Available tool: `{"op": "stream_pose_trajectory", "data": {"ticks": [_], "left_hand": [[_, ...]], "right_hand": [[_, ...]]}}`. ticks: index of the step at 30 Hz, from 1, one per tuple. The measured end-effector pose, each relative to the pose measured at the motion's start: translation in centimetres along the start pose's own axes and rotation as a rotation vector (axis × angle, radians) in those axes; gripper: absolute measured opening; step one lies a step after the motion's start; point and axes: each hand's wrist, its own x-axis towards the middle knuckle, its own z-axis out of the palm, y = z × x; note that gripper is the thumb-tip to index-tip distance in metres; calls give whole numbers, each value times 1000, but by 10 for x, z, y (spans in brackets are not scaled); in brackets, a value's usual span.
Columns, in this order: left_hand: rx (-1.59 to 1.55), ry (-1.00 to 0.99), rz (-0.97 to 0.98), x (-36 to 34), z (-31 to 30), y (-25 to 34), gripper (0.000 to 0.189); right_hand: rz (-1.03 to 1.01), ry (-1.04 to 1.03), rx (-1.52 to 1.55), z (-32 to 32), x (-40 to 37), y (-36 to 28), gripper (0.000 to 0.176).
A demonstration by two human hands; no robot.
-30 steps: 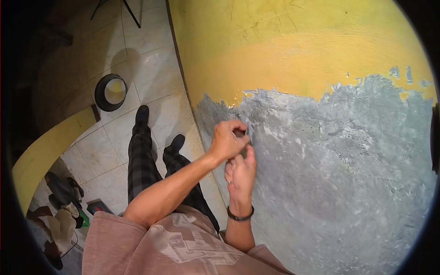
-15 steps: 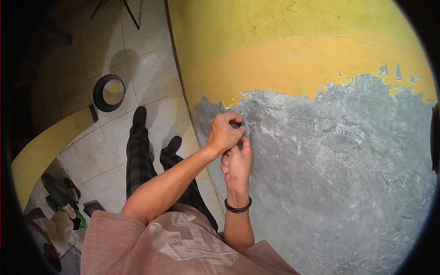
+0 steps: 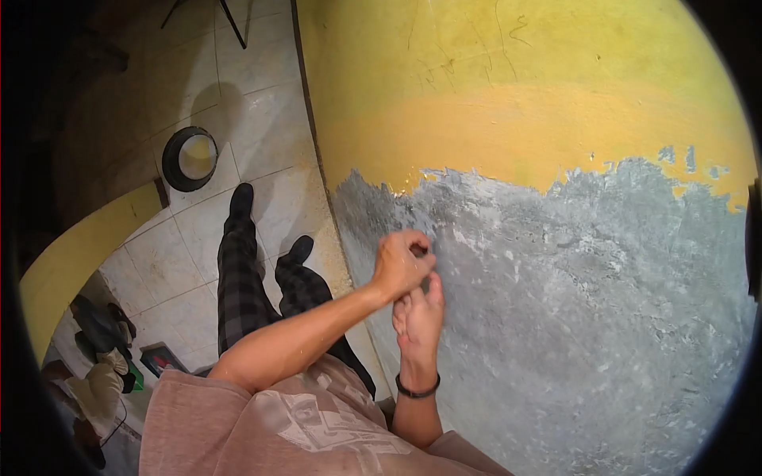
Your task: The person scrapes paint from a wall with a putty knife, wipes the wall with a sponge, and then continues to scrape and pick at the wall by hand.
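My left hand (image 3: 402, 266) is closed, with its thumb and fingers pinched together close to the wall. Whatever sits in that pinch is too small and hidden to make out. Just below it, my right hand (image 3: 419, 319), with a black band (image 3: 417, 387) on its wrist, meets the left one. Its thumb points up and its other fingers are curled; what they hold, if anything, is hidden. Both hands are in front of the grey stripped area (image 3: 540, 317) of the wall. Above them, a ragged edge separates it from the yellow-orange paint (image 3: 492, 119).
A round dark-rimmed container (image 3: 190, 159) stands on the tiled floor (image 3: 262, 119). A curved yellow ledge (image 3: 95, 230) lies at left, with shoes (image 3: 99, 325) and other items near it. My legs (image 3: 246, 293) stand beside the wall's base, where pale crumbs are scattered.
Both hands have moved down the wall together, toward my body, away from the ragged paint edge. They remain in contact. The view has tilted slightly, so the wall sits lower in it.
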Motion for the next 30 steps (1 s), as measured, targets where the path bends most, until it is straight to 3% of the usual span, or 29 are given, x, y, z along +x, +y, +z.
{"op": "stream_pose_trajectory", "data": {"ticks": [2,6,12,17,20,25,30], "left_hand": [[-11,39,-30,10,-4,-12,20],[0,25,-40,6,-3,-11,18],[-128,-178,-146,4,-6,-23,18],[56,65,-106,-20,20,1,21],[67,64,-187,-6,14,0,21],[56,35,-82,-19,16,1,12],[14,10,-157,6,2,-12,15]], "right_hand": [[1,-145,48,7,33,15,29],[-8,-3,24,-2,-4,9,27],[-109,-14,6,9,3,37,28],[-10,-49,51,-25,0,9,26],[-2,-68,11,-19,7,15,25],[-43,-56,15,-14,5,15,26],[-54,-56,53,0,16,30,27]]}}
